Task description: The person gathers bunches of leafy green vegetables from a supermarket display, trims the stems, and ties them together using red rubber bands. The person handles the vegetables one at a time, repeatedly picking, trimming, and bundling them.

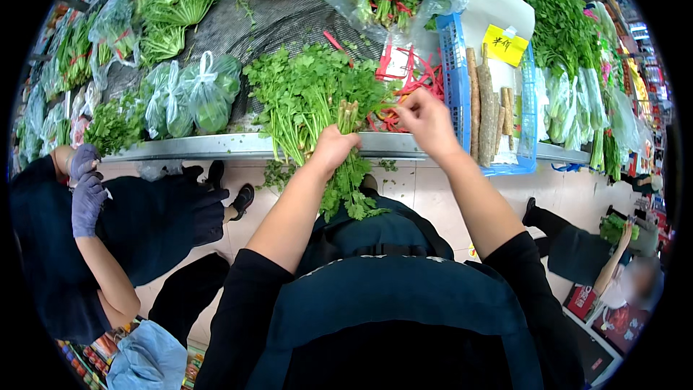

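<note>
My left hand point(334, 147) grips a bunch of cilantro point(357, 173) by its stems at the counter's front edge; the leaves hang toward my apron and the cut stem ends point away from me. Under and behind it lies a loose heap of cilantro point(303, 84). To the right, my right hand point(425, 119) is raised with thumb and forefinger pinched together around a thin greenish-yellow stem or leaf point(391, 106). Behind that hand, red ties point(427, 73) lie tangled beside the blue basket.
A blue plastic basket point(465, 135) holds long brown roots point(485, 108) and a yellow sign. Bagged greens point(208, 97) sit to the left. The metal counter edge point(238, 145) runs across. A co-worker's gloved hands point(86, 195) are at far left; another person point(612, 260) stands at right.
</note>
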`<act>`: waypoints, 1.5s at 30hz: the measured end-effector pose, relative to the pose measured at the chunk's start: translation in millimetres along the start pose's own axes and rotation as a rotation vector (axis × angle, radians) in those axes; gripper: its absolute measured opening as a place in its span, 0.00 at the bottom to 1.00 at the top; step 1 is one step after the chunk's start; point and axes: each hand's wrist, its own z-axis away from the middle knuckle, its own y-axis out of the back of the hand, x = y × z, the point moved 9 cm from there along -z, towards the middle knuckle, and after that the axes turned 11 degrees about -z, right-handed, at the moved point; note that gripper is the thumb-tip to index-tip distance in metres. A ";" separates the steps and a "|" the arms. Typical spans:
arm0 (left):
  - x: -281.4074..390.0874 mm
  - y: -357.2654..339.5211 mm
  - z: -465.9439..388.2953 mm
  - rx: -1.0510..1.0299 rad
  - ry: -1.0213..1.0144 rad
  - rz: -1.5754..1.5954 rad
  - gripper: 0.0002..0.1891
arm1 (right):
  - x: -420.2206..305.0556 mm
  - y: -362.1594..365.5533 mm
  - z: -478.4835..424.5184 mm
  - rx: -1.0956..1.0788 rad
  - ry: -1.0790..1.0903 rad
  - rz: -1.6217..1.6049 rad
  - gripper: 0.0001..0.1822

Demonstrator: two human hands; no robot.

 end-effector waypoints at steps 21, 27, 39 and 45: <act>120.6 -82.4 86.4 -0.459 -0.267 0.246 0.25 | -47.6 74.0 55.1 -0.099 -0.119 -0.628 0.06; 133.9 -140.5 96.6 -0.465 -0.289 0.177 0.22 | -27.9 90.1 68.9 -0.026 -0.110 -0.668 0.05; 147.1 -207.5 97.5 -0.437 -0.303 -0.066 0.08 | -5.4 145.7 105.1 0.119 -0.113 -0.647 0.04; 152.0 -219.5 96.1 -0.287 -0.285 -0.049 0.05 | -47.3 184.4 125.8 0.284 0.356 -0.036 0.11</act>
